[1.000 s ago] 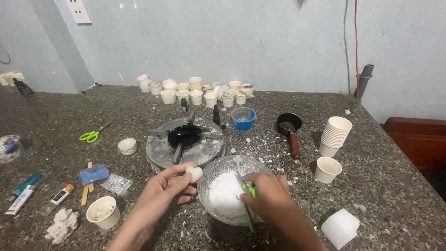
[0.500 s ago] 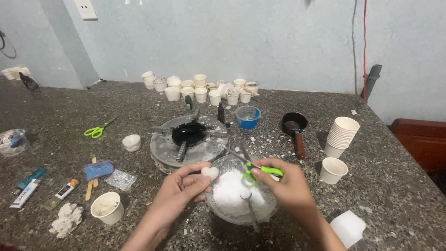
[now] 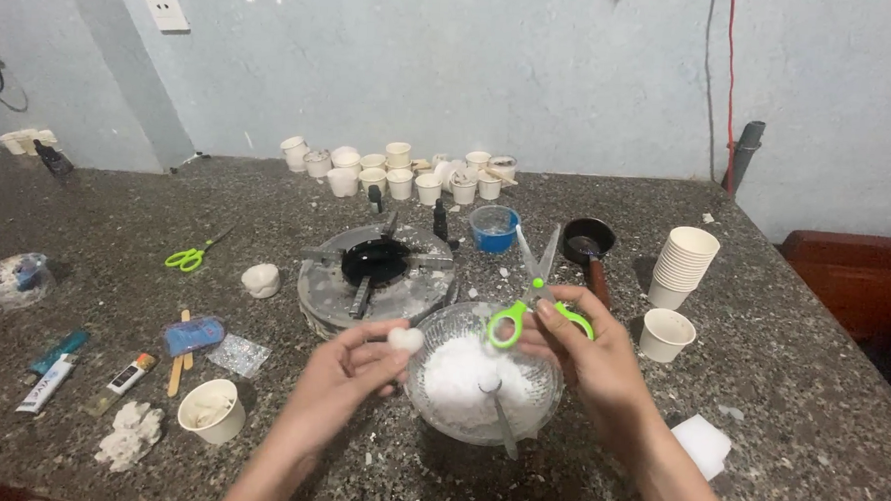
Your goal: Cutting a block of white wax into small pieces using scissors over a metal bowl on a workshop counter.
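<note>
While I am looking down at the speckled stone desk (image 3: 780, 395), my left hand (image 3: 345, 371) is pinching a small white heart-shaped piece (image 3: 405, 338) between fingertips, its grip closed on that piece, just beside the left rim of the glass bowl (image 3: 550, 385). My right hand (image 3: 586, 352) is holding green-handled scissors (image 3: 532, 284), its grip closed through and around the handles; the blades are standing apart and pointing up and away from me, above the far rim of the bowl. The bowl is sitting between my two hands and is carrying a heap of white powder (image 3: 460, 376), with a spoon (image 3: 498, 418) standing in it, its handle leaning over the near rim.

Beyond the bowl, a round grey metal burner (image 3: 374, 277) with a black centre is resting on the desk. Behind it a small blue cup (image 3: 493, 228) and a small black pan (image 3: 588, 245) with a brown handle are sitting side by side. To my right, a stack of white paper cups (image 3: 683, 263) is standing upright, with a single cup (image 3: 666, 334) just in front of it and a white block (image 3: 702, 444) nearer to me. A cluster of small white cups (image 3: 399, 173) is lining the wall. To my left, a second pair of green scissors (image 3: 193, 257), a white lump (image 3: 261, 279), and a cup holding white matter (image 3: 208, 410) are lying well apart.
</note>
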